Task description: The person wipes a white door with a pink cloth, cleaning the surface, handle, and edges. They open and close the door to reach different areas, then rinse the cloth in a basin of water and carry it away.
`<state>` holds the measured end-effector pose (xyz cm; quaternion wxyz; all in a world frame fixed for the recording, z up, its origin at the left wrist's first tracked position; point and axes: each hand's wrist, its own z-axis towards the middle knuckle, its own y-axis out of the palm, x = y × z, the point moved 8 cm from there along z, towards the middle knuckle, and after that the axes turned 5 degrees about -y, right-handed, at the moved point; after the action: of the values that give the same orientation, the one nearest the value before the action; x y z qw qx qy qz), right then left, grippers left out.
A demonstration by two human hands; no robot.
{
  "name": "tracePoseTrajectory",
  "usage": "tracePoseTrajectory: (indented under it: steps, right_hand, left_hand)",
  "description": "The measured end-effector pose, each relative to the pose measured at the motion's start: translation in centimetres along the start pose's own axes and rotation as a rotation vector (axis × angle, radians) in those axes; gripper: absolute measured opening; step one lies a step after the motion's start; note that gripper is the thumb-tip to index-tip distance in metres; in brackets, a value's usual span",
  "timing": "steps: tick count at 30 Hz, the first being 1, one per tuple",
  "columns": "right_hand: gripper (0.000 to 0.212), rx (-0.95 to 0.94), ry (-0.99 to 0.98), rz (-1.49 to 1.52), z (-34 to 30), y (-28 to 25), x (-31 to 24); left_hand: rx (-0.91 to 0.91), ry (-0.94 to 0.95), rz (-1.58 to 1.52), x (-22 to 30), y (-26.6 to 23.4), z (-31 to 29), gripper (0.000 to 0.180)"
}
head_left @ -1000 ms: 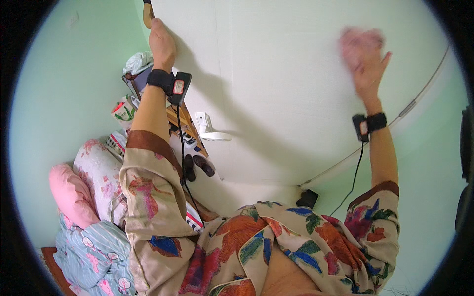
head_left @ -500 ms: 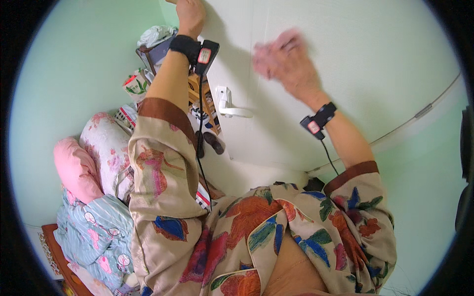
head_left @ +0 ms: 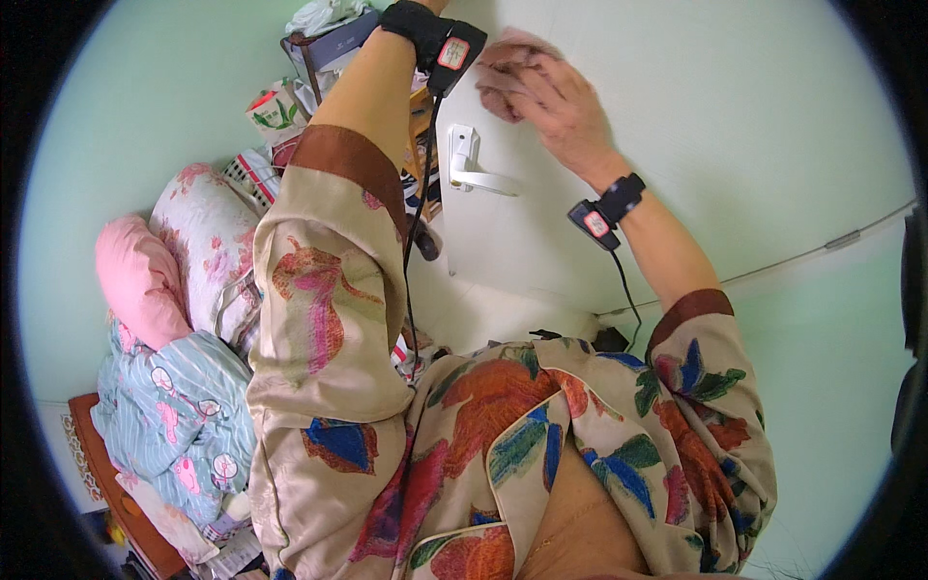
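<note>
A white door (head_left: 715, 116) fills the upper right, with a white lever handle (head_left: 474, 169) on its left side. My right hand (head_left: 556, 101) presses a pinkish cloth (head_left: 503, 72) flat against the door just above the handle. My left arm reaches up past the top edge of the picture; only its wrist with a black band (head_left: 430, 34) shows, and the hand itself is out of view. Both forearms wear black wrist devices with cables, and I wear a floral robe.
Pink and floral pillows (head_left: 174, 261) and a pale blue patterned quilt (head_left: 174, 406) pile up at the left. Boxes and bags (head_left: 290, 97) crowd a shelf beside the door's edge. Pale green walls (head_left: 145, 106) lie left and right.
My right hand with the cloth has swept left across the door, from its far right side to just above the handle. My left hand has risen out of the picture.
</note>
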<state>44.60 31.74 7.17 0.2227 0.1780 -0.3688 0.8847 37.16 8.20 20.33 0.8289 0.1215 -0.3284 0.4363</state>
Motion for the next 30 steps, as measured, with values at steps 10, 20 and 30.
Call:
tracePoseTrajectory:
  steps: [10,20,30]
  right_hand:
    - [0.027,-0.318,0.076,0.748,-0.2,8.5,-7.1]
    - [0.032,-0.379,0.24,0.349,-4.5,11.5,-10.4]
    - [0.029,-0.536,0.032,0.206,-4.3,9.5,-10.9]
  left_hand:
    - [0.199,0.17,-0.171,2.0,-0.8,-0.1,0.064]
    - [0.184,0.127,-0.078,1.3,-1.0,0.5,0.06]
    - [0.162,0.16,-0.155,1.5,-2.1,0.3,0.056]
